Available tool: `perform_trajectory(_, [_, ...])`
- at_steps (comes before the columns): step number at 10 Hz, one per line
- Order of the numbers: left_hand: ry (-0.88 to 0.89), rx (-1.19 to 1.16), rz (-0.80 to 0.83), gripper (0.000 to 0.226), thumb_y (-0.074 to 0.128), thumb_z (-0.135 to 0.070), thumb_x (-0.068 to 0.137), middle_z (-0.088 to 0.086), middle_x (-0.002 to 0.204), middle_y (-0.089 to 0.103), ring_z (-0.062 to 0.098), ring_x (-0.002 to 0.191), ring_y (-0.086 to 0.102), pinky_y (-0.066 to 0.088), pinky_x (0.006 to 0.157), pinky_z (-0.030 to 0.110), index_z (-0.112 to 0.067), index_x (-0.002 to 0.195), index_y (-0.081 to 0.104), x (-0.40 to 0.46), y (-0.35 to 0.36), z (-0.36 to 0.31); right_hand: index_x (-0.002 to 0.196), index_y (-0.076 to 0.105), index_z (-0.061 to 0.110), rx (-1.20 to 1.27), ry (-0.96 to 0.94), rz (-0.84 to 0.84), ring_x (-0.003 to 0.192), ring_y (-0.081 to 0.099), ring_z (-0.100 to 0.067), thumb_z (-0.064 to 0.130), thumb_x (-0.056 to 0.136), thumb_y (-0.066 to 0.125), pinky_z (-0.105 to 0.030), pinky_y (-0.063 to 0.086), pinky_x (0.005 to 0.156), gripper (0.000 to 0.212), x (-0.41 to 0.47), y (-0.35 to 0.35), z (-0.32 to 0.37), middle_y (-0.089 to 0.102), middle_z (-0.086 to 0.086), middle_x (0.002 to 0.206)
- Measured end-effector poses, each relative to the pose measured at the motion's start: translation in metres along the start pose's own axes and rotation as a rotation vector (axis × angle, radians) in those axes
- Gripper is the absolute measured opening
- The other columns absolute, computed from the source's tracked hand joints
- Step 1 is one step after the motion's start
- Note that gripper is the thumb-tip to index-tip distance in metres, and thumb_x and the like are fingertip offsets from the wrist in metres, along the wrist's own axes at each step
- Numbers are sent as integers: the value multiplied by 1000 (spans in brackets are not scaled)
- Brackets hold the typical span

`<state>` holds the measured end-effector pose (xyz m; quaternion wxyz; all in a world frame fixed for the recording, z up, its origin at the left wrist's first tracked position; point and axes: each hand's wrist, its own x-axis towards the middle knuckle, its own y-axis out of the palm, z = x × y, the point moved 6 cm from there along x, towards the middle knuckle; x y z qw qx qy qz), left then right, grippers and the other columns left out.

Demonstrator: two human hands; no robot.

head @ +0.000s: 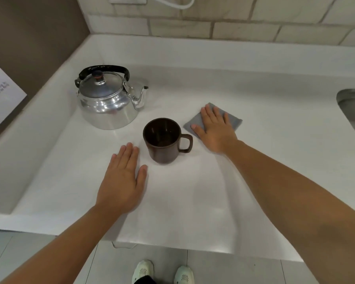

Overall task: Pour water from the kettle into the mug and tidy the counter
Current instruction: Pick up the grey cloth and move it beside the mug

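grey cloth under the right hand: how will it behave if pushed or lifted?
The grey cloth lies flat and thin under the right hand, so it is probably floppy and light. On the smooth white counter it would likely slide easily under a flat palm, perhaps bunching at the edges.

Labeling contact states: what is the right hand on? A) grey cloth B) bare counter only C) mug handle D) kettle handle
A: the right hand lies flat, fingers spread, on the grey cloth, to the right of the mug; the kettle stands untouched, and the left hand is flat on the counter.
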<state>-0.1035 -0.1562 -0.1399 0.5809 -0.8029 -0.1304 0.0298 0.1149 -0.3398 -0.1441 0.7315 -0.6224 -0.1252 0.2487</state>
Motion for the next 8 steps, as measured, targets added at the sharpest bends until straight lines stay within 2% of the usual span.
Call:
perform_trajectory(1, [-2,-16,3,58,30,-34,102,9,161,10,14,146,0,-3,118,33,-7,151,15,0,-1,0,153,-5,15,24,86,-19,149,-12,-23,60,94,11,-47,-5,120,76,-32,1,-13,-8,-3,163])
perform_trajectory(2, [-5,-30,7,58,30,-33,102,10,161,10,18,147,0,-4,118,33,-6,151,16,0,-3,-2,152,-5,16,40,43,-25,149,-13,-22,60,94,13,-47,-8,120,75,-81,9,-7,-9,-2,163])
perform_trajectory(4, [0,8,75,58,24,-35,103,11,161,4,20,147,-4,-4,119,36,-6,152,9,0,-2,0,150,-13,29,23,-250,84,143,-28,-7,66,92,9,-44,-15,119,73,-173,25,31,-20,13,159])
perform_trajectory(5, [10,35,95,59,21,-37,103,11,161,1,21,147,-5,-3,119,37,-7,152,6,0,-1,1,150,-14,32,-4,-337,108,142,-29,-3,65,93,12,-39,-17,118,71,-196,24,38,-23,16,158])
perform_trajectory(7, [17,26,90,60,21,-38,103,13,161,3,24,147,-2,-1,119,39,-5,152,8,0,-1,0,150,-12,32,18,-335,124,142,-28,-2,65,92,14,-36,-18,118,72,-209,22,41,-21,17,158])
perform_trajectory(8, [6,23,111,60,24,-37,103,13,161,4,24,147,-1,1,119,38,-5,152,9,1,-5,1,152,-2,35,87,-302,149,146,-15,-1,67,90,24,-32,-9,120,74,-206,10,42,-7,17,161])
